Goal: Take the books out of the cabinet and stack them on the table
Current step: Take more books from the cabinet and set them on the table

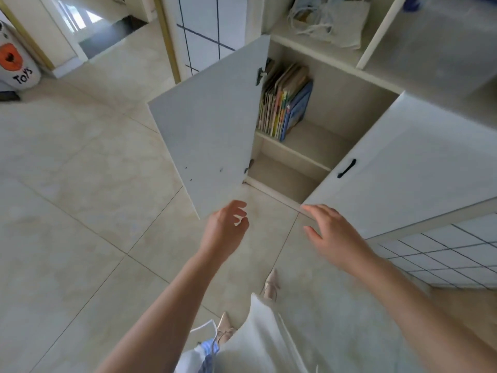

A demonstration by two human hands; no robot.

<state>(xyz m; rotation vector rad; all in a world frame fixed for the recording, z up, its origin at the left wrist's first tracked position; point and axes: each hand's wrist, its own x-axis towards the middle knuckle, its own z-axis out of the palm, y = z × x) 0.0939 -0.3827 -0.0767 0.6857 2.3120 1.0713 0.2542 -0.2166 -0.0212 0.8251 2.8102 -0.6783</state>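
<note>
A row of thin, colourful books stands upright on the upper shelf inside the white cabinet, leaning against its left wall. The cabinet's left door hangs wide open; the right door with a black handle is shut. My left hand hovers just below the open door's bottom corner, fingers loosely curled and empty. My right hand is spread open near the right door's lower left corner, holding nothing. Both hands are well short of the books.
The lower shelf of the cabinet holds nothing I can see. A cloth bag lies on the cabinet's open upper level. A white toy bin marked TOYS stands on the tiled floor at far left. My feet are below the hands.
</note>
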